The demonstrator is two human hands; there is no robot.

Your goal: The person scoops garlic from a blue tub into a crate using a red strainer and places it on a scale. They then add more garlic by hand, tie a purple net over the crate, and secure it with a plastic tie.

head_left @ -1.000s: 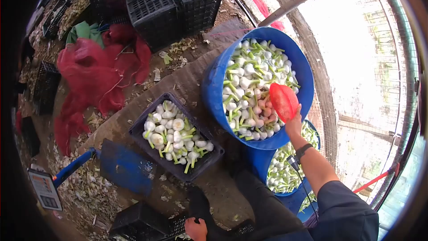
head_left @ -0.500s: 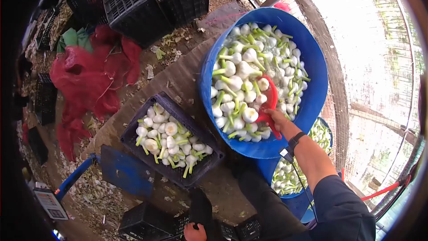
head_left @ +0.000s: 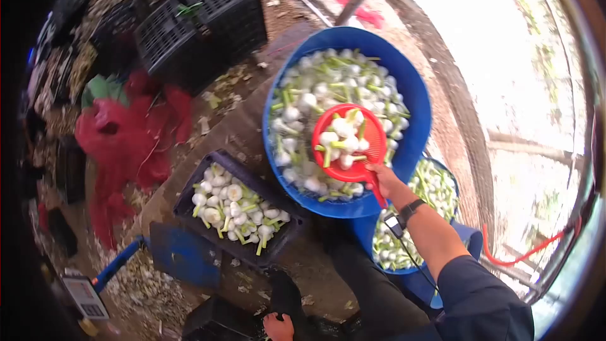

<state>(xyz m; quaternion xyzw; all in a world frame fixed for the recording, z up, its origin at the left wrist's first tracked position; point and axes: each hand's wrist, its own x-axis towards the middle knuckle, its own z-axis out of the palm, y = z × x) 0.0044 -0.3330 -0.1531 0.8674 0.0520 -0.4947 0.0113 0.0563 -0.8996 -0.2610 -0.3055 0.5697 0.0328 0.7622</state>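
Note:
My right hand [head_left: 388,184] is closed round the handle of a red strainer [head_left: 374,142]. Several garlic bulbs [head_left: 344,137] with green stems lie in its bowl. The strainer is above a big blue tub [head_left: 413,66], where many more garlic bulbs [head_left: 307,101] float in water. To the tub's lower left a dark plastic crate [head_left: 189,191] holds a pile of garlic bulbs [head_left: 237,207]. Low in the view, my left hand [head_left: 278,327] rests by my leg with its fingers curled; whether it holds anything cannot be seen.
Another blue tub [head_left: 456,184] with garlic stands behind my right forearm. Black crates [head_left: 221,19] are stacked at the upper left, near red netting [head_left: 129,142]. A scale with a blue post [head_left: 117,265] and display [head_left: 85,295] stands lower left. A red hose [head_left: 524,256] runs at the right.
My right hand has lifted the red strainer out from among the floating garlic, now loaded with bulbs. The camera view has shifted slightly. My left hand stays by my leg.

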